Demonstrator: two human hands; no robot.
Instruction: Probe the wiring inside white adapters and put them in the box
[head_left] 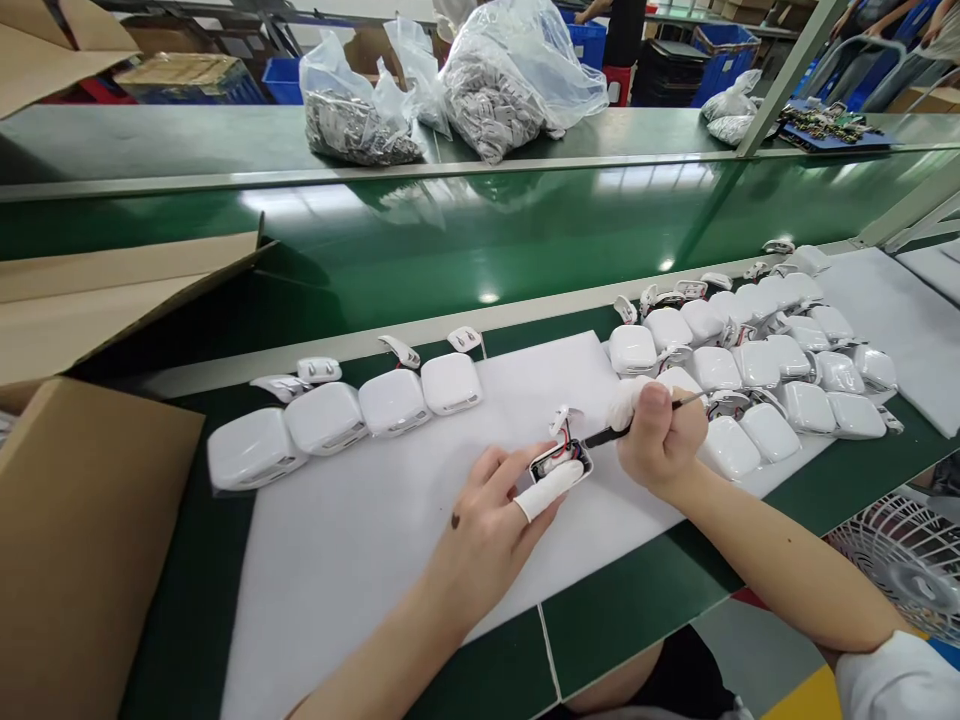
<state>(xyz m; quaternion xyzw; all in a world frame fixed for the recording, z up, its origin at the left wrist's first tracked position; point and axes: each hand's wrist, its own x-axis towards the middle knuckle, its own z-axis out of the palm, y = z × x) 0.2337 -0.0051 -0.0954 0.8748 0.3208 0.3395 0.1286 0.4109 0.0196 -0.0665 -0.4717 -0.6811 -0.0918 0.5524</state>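
My left hand (487, 520) steadies a small white plastic housing (561, 464) on the white mat, with its fingers closed around the sides. The housing's open end faces up and shows red and dark wires inside. A small white end cap (564, 420) hangs by the wires at its far edge. White finger covers sit on a finger of each hand. In my right hand (664, 438) is a thin black hand tool (606, 436); its tip meets the open end of the housing. Whether it is a pair of tweezers, I cannot make out.
Several white housings (394, 402) stand in a row at left, with loose caps behind. More housings (742, 365) crowd the right side of the mat (360, 560). A cardboard box (97, 540) is at far left. Bags of parts (491, 105) lie beyond the green conveyor (450, 240).
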